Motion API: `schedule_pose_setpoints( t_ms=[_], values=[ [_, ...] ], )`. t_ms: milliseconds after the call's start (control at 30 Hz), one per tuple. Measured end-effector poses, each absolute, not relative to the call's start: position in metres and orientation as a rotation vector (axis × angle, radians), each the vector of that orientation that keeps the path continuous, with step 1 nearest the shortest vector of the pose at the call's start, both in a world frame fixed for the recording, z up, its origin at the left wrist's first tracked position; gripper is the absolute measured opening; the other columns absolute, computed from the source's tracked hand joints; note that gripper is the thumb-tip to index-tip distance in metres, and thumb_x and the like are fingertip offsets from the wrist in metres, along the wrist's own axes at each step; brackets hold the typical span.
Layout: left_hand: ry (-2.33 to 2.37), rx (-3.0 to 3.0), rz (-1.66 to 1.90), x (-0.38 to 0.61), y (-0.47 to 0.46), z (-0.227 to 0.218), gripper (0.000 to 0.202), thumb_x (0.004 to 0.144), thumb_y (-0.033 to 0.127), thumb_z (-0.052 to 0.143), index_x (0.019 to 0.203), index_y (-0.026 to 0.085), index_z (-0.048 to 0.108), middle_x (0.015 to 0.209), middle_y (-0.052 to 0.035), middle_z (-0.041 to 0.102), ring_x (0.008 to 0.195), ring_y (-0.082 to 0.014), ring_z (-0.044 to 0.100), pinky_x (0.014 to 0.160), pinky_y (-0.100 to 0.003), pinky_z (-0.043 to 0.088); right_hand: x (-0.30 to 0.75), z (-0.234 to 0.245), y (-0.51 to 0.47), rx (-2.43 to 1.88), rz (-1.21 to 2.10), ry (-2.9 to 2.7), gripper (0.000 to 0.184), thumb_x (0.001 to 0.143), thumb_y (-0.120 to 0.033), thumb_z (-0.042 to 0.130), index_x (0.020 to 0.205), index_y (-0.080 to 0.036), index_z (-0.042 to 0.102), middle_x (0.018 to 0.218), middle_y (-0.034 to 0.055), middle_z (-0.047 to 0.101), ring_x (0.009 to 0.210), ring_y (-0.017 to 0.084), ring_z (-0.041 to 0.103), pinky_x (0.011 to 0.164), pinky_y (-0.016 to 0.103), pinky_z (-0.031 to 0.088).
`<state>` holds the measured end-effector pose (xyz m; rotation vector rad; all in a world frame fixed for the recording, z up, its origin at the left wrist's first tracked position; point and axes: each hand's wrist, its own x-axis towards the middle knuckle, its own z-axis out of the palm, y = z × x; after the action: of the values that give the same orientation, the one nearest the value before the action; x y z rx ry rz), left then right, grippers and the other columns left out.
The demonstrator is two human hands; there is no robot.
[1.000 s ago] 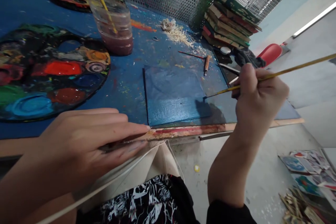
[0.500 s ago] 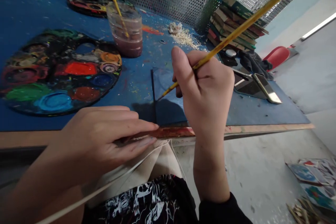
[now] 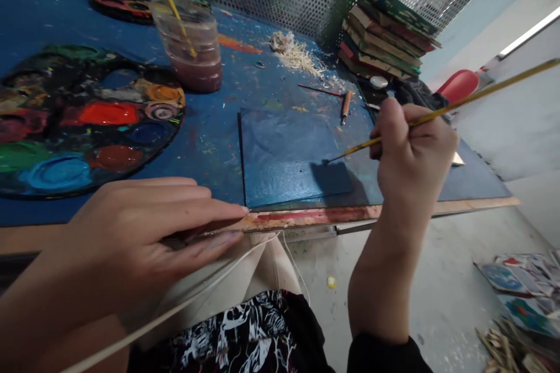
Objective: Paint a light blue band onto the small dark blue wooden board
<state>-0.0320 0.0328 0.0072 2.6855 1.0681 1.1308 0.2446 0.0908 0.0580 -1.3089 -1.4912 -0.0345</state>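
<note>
A thin yellow paintbrush is pinched in my right hand, its dark tip on the right part of a blue-painted rectangular panel. The panel lies flat at the table's front edge, and its lower part is glossier than the top. My left hand is open, with its fingers stretched along the table edge. Its index fingertip is by the panel's lower left corner. Left of the panel lies a paint palette with red, blue, green and brown paint.
A plastic jar of murky water holds another brush. Behind it lies a second palette. Shavings, a wooden-handled tool and a stack of books are at the back. Painted sheets lie on the floor.
My right hand has moved right with the paintbrush, from the panel's left edge to its right part, uncovering the panel and the wooden-handled tool. My left hand stays at the edge.
</note>
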Motion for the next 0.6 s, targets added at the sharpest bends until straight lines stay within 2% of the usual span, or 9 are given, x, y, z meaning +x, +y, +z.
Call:
schedule_pose_setpoints(
  t_ms=[100, 233, 367, 600],
  values=[
    [1.019, 2.777, 1.087, -0.034, 0.035, 0.007, 0.022, 0.086, 0.036, 0.066, 0.108, 0.034, 0.067, 0.066, 0.0093, 0.064, 0.063, -0.0108, 0.057, 0.062, -0.026, 0.045, 0.265, 0.059, 0.091, -1.373, -0.15, -1.429, 0.042, 0.092, -0.04, 0.053, 0.056, -0.02, 0.056, 0.046, -0.0044, 0.046, 0.045, 0.01, 0.044, 0.049, 0.026, 0.031],
    [1.018, 2.778, 1.072, -0.036, 0.036, 0.008, 0.021, 0.087, 0.037, 0.065, 0.107, 0.034, 0.067, 0.074, 0.0097, 0.068, 0.065, -0.01, 0.058, 0.061, -0.025, 0.045, 0.254, 0.064, 0.088, -1.335, -0.203, -1.477, 0.041, 0.094, -0.039, 0.051, 0.058, -0.02, 0.055, 0.048, -0.0043, 0.046, 0.046, 0.009, 0.043, 0.049, 0.026, 0.031],
    [1.031, 2.724, 1.064, -0.033, 0.035, 0.013, 0.02, 0.087, 0.039, 0.065, 0.106, 0.035, 0.067, 0.075, 0.0109, 0.07, 0.064, -0.0084, 0.059, 0.059, -0.021, 0.046, 0.21, 0.068, 0.082, -1.258, -0.146, -1.657, 0.041, 0.095, -0.037, 0.051, 0.058, -0.02, 0.05, 0.047, -0.0065, 0.039, 0.046, 0.007, 0.038, 0.05, 0.023, 0.03],
    [1.007, 2.692, 1.06, -0.026, 0.034, 0.023, 0.014, 0.092, 0.036, 0.057, 0.096, 0.03, 0.069, 0.073, 0.0104, 0.071, 0.06, -0.0064, 0.06, 0.055, -0.021, 0.045, 0.165, 0.067, 0.072, -1.117, 0.125, -1.81, 0.042, 0.099, -0.039, 0.04, 0.062, -0.021, 0.048, 0.053, -0.0058, 0.045, 0.05, 0.006, 0.046, 0.054, 0.019, 0.039]
  ],
)
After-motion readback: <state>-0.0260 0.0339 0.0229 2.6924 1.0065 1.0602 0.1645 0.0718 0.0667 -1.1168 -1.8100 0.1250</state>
